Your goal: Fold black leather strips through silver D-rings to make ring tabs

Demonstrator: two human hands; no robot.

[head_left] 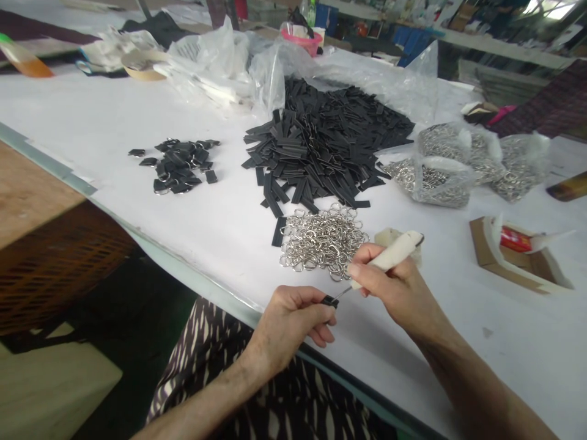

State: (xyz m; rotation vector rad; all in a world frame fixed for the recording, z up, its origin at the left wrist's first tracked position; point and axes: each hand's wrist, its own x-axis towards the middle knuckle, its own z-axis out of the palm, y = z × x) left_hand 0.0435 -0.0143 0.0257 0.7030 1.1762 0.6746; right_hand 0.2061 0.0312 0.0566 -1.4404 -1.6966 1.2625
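Between the thumb and fingers of my left hand (298,315) a small black strap piece (329,301) is pinched near the table's front edge. My right hand (389,278) grips a tool with a thick cream handle (397,252), and its thin metal tip meets the black piece. Just beyond my hands lies a heap of silver D-rings (321,238). Behind it rises a large pile of flat black strips (325,143). Over to the left sits a smaller group of folded black pieces with rings (181,162). My fingers hide most of the held piece.
Clear bags of metal rings (443,180) stand at the right, with an open cardboard box (518,263) nearer. Crumpled plastic (220,61) and a pink basin (300,41) are at the back. An orange crate (59,263) is below the table's left edge.
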